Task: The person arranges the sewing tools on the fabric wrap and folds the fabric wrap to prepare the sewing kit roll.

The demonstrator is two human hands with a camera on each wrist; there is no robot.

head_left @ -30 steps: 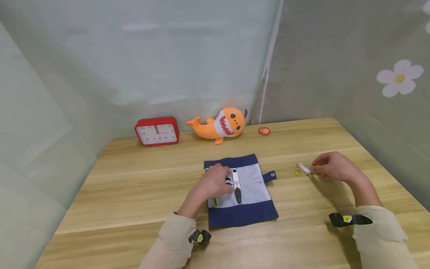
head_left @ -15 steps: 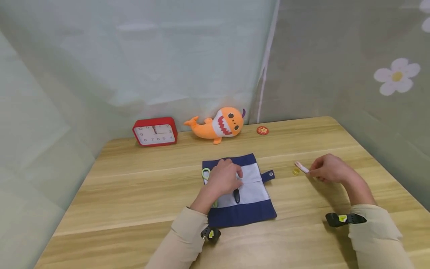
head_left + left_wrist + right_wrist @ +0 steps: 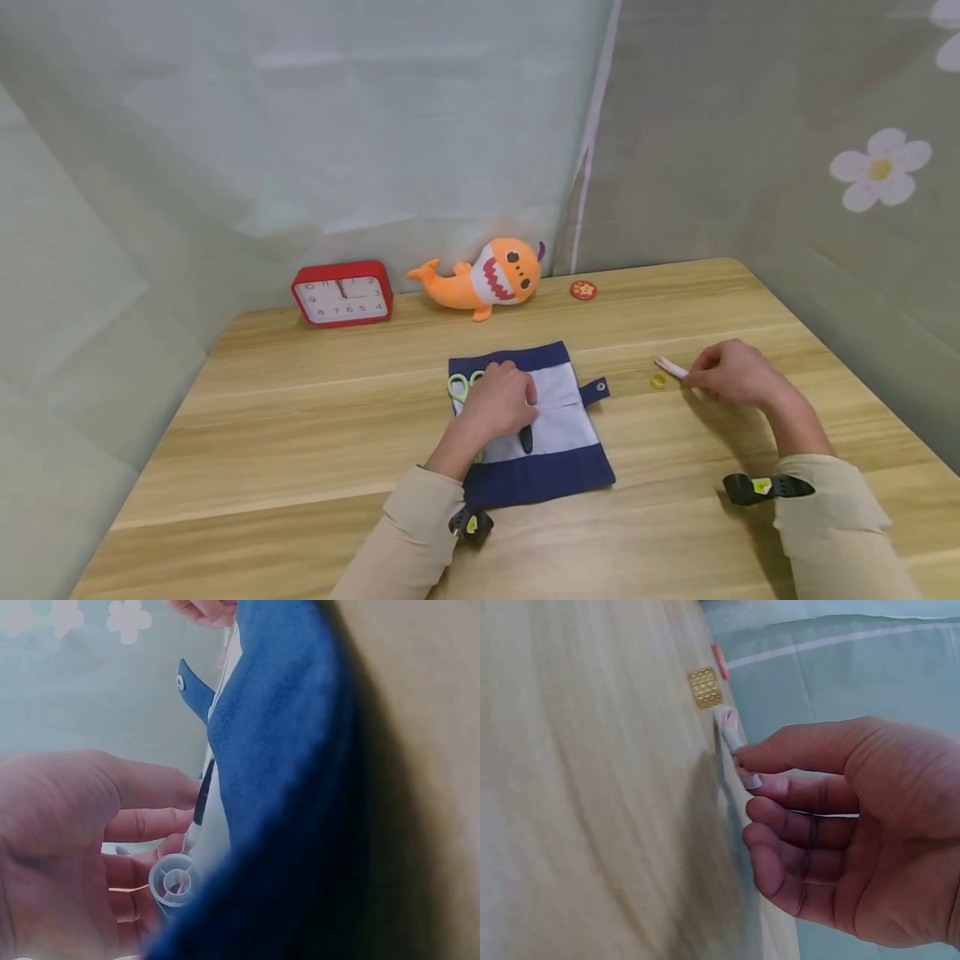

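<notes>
An unfolded navy pouch [image 3: 538, 482] lies on the counter [image 3: 300, 433]. Over it arches the left hand [image 3: 495, 402], fingers curved; whether they hold anything I can't tell. Green scissors [image 3: 466, 388] show at its ten o'clock. Between two and three from the pouch, the right hand [image 3: 731, 373] pinches a pale strip [image 3: 730, 733] between closed fingertips, a gold ring [image 3: 706, 688] just beside. Farther, from the pouch: red clock [image 3: 342, 293] at ten, red badge [image 3: 583, 290] at one.
</notes>
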